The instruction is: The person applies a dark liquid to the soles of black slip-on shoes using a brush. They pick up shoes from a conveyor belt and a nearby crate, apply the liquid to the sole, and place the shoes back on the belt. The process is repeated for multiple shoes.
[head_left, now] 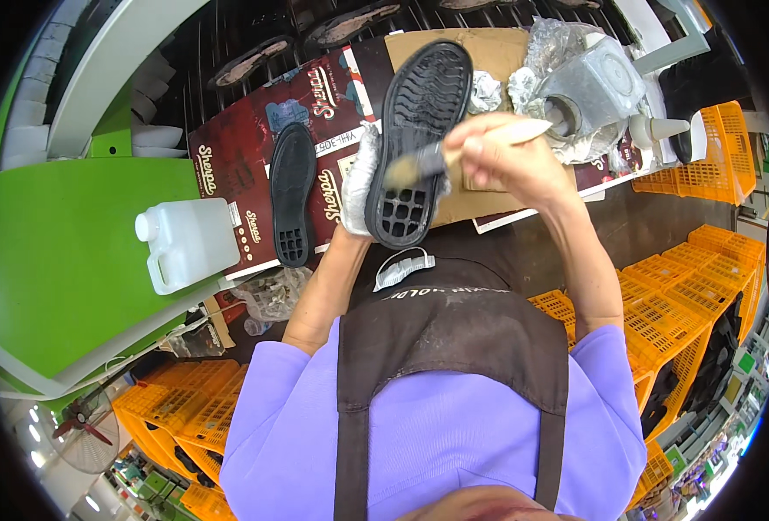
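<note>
A shoe factory workshop, shown by black rubber soles (pixel 292 193) on a cardboard-covered bench (pixel 488 52), stacked orange plastic crates (pixel 688 295), a glue pot (pixel 588 87) and the worker's stained apron (pixel 454 339).

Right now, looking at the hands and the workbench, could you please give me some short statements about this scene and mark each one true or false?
1. The left hand holds the black rubber shoe sole. True.
2. The right hand holds a pair of scissors. False: it holds a wooden-handled brush.
3. A second black sole lies flat on the dark red printed cardboard. True.
4. The white plastic jug stands on the cardboard's right. False: it stands on its left.
</note>
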### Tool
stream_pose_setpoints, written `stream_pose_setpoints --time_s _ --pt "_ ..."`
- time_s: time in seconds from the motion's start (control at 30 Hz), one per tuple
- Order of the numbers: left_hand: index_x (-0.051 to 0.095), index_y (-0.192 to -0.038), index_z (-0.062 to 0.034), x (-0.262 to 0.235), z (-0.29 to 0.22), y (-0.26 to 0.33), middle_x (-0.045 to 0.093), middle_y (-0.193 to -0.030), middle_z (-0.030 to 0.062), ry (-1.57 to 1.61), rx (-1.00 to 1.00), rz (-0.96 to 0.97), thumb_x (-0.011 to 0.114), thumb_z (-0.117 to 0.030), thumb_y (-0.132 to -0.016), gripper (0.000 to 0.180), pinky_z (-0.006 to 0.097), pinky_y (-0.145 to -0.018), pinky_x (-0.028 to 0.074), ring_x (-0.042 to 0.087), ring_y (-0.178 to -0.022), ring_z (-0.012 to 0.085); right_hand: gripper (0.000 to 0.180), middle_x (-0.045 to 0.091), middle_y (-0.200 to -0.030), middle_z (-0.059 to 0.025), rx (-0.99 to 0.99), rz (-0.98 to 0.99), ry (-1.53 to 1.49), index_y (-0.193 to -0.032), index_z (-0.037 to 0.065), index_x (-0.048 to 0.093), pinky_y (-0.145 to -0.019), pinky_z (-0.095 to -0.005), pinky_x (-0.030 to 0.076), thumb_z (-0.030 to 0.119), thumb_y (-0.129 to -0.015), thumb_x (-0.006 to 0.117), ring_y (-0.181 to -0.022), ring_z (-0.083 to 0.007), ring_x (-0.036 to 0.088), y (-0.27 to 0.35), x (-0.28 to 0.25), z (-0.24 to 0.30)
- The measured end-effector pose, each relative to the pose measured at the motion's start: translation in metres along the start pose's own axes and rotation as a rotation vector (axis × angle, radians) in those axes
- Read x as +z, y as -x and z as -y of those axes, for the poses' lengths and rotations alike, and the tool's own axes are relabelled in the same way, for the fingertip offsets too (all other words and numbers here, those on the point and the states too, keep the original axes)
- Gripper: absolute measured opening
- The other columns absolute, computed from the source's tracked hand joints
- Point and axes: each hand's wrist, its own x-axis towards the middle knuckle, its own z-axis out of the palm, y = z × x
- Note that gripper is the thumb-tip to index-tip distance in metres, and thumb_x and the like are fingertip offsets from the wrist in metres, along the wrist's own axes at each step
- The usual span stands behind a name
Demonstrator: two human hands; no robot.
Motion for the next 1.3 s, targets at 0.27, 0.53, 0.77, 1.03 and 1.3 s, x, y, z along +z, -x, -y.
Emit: stream_pose_setpoints --time_s 0.27,0.53,0.77,1.03,1.3 --pt "0.047 -0.123 -0.0007 -0.003 0.007 -0.002 0.059 -0.1 0.0239 0.034 0.069 -0.12 0.029 -0.058 -0.092 0.068 0.037 -0.064 0.054 0.063 -0.075 0.0308 0.022 0.061 -0.083 -0.008 -0.837 -0.089 0.984 -0.099 0.008 0.067 -0.064 -0.0287 0.048 0.002 -0.078 0.062 -0.074 -0.0192 0.06 -0.011 -0.021 -0.002" --pt "0.048 -0.123 -0.0032 0.022 -0.005 -0.008 0.06 -0.112 0.0167 0.137 0.011 -0.401 0.032 -0.052 -0.094 0.059 0.041 -0.074 0.055 0.063 -0.086 0.0294 0.028 0.053 -0.082 -0.0065 -0.66 0.418 0.952 -0.101 0.01 0.065 -0.065 -0.0318 0.046 0.008 -0.073 0.064 -0.079 -0.024 0.056 0.013 0.002 0.025" --pt "0.05 -0.122 -0.0055 0.01 0.001 0.007 0.061 -0.112 0.0146 0.224 -0.054 -0.246 0.038 -0.046 -0.095 0.051 0.045 -0.074 0.053 0.062 -0.087 0.0304 0.019 0.057 -0.078 -0.009 -0.678 -0.037 1.042 -0.096 0.004 0.065 -0.063 -0.0319 0.046 0.001 -0.077 0.064 -0.072 -0.0244 0.058 0.004 -0.029 0.022" --pt "0.044 -0.129 -0.0038 -0.027 0.017 0.008 0.058 -0.113 0.0155 -0.228 0.009 -0.124 0.033 -0.043 -0.096 0.052 0.037 -0.079 0.051 0.06 -0.091 0.0255 0.014 0.063 -0.08 -0.0136 -0.67 -0.3 0.712 -0.092 0.001 0.065 -0.063 -0.0315 0.049 0.001 -0.078 0.065 -0.07 -0.0257 0.062 0.004 0.006 -0.006" --pt "0.043 -0.129 -0.0066 0.0 0.008 0.013 0.059 -0.109 0.0134 -0.213 0.044 -0.162 0.024 -0.048 -0.098 0.055 0.032 -0.081 0.05 0.06 -0.093 0.0206 0.013 0.063 -0.076 -0.0104 -0.609 -0.151 0.547 -0.091 -0.004 0.065 -0.057 -0.0295 0.046 0.003 -0.079 0.064 -0.065 -0.0189 0.059 0.039 0.009 0.017"
